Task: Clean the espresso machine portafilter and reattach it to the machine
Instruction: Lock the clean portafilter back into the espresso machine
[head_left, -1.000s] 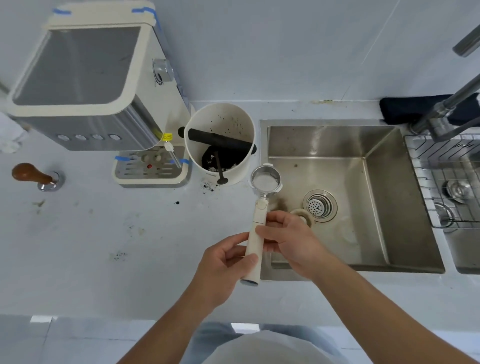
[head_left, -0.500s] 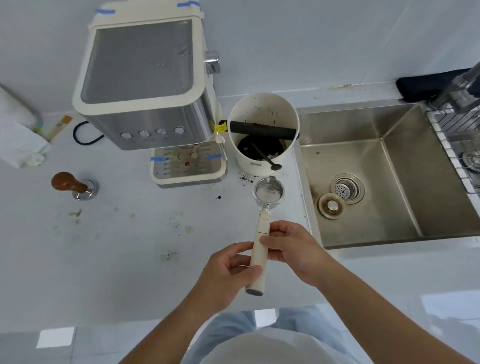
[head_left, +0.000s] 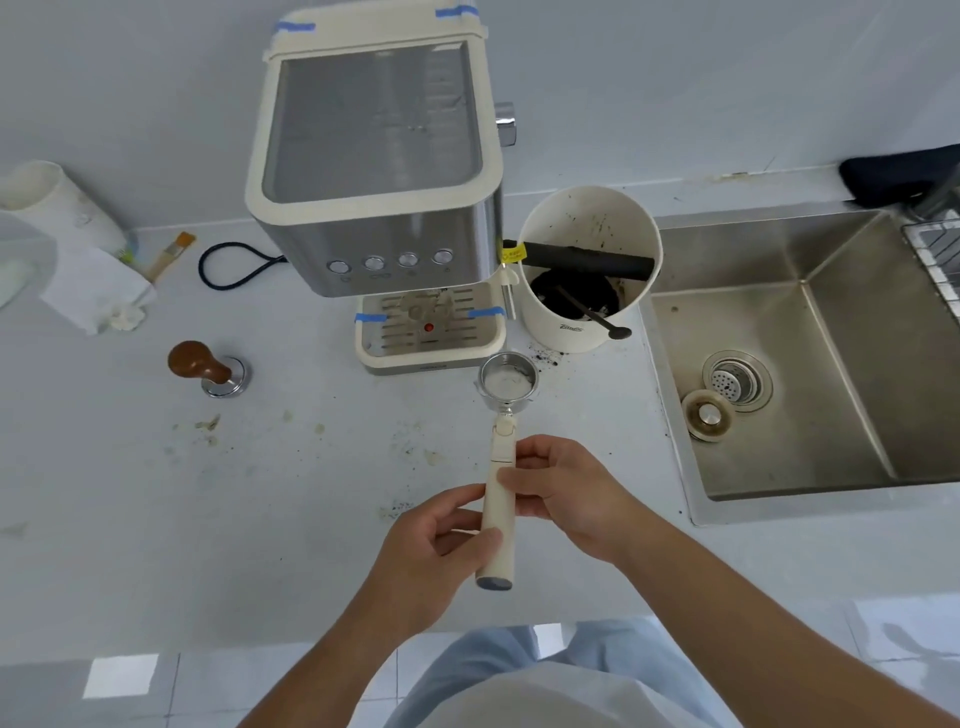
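The portafilter has a shiny metal basket and a long cream handle, and it hangs over the counter just in front of the espresso machine's drip tray. My left hand grips the lower end of the handle. My right hand pinches the handle higher up from the right. The basket faces up and looks empty and pale inside. The cream and steel espresso machine stands at the back, straight ahead.
A white knock box with a black bar and dark grounds stands right of the machine. The steel sink with a drain and a loose plug lies at the right. A wooden tamper, a paper towel and a brush sit at the left. Coffee specks dot the counter.
The view has swung left from the sink toward the machine. The portafilter, held in both hands, has come from over the sink's edge to in front of the drip tray.
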